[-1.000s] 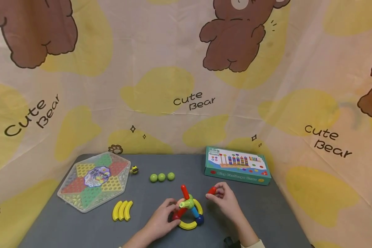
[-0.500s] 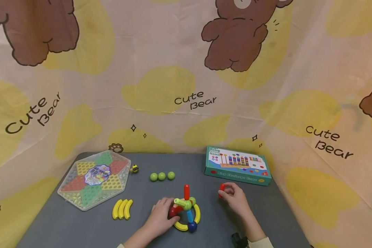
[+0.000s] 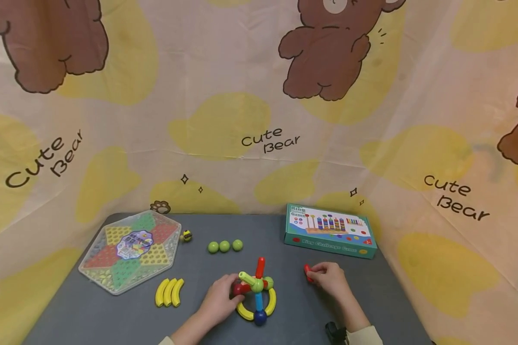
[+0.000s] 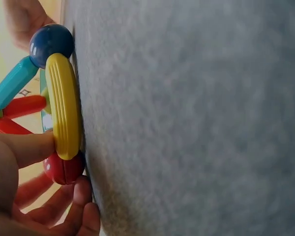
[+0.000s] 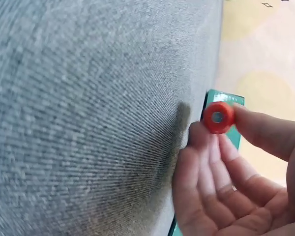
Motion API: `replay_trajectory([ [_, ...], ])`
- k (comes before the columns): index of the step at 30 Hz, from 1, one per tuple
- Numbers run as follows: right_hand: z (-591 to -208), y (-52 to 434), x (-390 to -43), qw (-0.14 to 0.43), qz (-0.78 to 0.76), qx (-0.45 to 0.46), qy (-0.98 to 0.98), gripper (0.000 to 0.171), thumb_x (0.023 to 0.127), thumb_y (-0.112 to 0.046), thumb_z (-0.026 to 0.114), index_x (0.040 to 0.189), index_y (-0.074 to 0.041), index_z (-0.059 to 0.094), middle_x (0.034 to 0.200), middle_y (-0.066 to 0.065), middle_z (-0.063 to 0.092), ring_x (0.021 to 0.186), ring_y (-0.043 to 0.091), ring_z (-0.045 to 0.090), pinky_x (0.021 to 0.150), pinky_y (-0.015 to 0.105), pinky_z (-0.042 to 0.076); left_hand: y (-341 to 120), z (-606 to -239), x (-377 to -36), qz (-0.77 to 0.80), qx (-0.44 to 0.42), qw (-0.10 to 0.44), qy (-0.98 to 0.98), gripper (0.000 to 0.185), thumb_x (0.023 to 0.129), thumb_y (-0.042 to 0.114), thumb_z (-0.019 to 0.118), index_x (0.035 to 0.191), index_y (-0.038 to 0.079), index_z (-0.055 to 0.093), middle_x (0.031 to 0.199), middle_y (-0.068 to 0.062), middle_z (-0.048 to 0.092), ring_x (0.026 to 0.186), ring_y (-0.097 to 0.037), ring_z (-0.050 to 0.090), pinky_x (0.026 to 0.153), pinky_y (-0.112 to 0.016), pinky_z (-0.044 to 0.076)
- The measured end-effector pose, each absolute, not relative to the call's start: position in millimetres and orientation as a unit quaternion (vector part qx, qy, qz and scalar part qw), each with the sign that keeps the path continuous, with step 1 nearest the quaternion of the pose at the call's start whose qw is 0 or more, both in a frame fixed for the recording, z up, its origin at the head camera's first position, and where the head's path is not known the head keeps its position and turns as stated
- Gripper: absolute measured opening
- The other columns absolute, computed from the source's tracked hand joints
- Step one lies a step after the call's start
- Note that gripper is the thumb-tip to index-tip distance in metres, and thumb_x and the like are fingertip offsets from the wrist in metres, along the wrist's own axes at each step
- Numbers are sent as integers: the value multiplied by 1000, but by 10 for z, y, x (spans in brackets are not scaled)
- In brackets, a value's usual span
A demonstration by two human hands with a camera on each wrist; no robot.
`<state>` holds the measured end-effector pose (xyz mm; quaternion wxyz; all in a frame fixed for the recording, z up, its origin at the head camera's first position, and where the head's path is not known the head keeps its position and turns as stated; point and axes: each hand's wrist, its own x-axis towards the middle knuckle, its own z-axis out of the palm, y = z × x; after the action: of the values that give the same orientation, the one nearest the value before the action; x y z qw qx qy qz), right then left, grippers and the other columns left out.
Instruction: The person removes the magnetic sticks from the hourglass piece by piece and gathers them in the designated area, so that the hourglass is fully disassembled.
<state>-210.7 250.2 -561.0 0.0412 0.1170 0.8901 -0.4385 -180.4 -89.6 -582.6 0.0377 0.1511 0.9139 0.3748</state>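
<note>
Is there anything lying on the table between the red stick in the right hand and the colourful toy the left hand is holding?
Nothing visible. The right hand pinches the red stick, and only bare grey table lies between it and the toy held by the left hand.

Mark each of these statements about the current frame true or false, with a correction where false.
1. The right hand pinches a red stick. True.
2. The left hand rests on the teal game box. False: it holds the stick-and-ball toy.
3. Three green balls lie in a row on the grey table. True.
4. The yellow curved pieces sit on the hexagonal checkers board. False: they lie on the table beside it.
</note>
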Motion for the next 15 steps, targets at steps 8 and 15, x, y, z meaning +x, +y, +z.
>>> replay_trajectory([
  [8, -5663, 2443, -2061, 30, -398, 109, 910, 21, 85, -21, 81, 88, -2, 72, 70, 2, 66, 61, 15, 57, 55, 31, 46, -906, -5811, -1842, 376, 154, 48, 913, 40, 85, 17, 81, 121, 7, 67, 101, 0, 67, 90, -16, 62, 75, -38, 55],
  [15, -5661, 2429, -2073, 35, -405, 112, 907, 30, 85, -28, 82, 92, 0, 72, 74, 3, 68, 63, 15, 59, 57, 30, 48, -936, -5816, -1867, 387, 160, 35, 907, 36, 83, 15, 83, 115, 7, 69, 104, 0, 66, 86, -12, 59, 71, -30, 52],
])
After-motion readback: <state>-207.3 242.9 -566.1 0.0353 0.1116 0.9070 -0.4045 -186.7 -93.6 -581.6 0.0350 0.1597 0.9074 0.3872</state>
